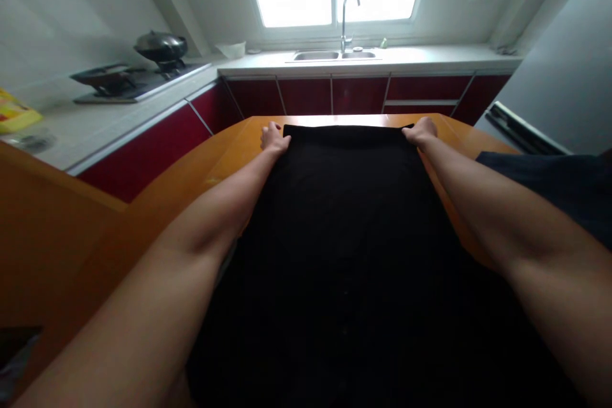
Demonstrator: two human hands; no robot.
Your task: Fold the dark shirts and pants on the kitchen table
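Left grip (pixel 274 138) and right grip (pixel 421 132) pinch the black garment's (pixel 344 204) corners near the wooden surface's (pixel 232 152) far edge.

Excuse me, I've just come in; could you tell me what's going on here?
A person has both arms stretched out over a black cloth spread on an orange-brown table. The right hand pinches its far right corner; the left hand is at the far left corner, though its grip is hard to make out. The far edge runs nearly straight between them. A dark blue cloth lies off to the right.
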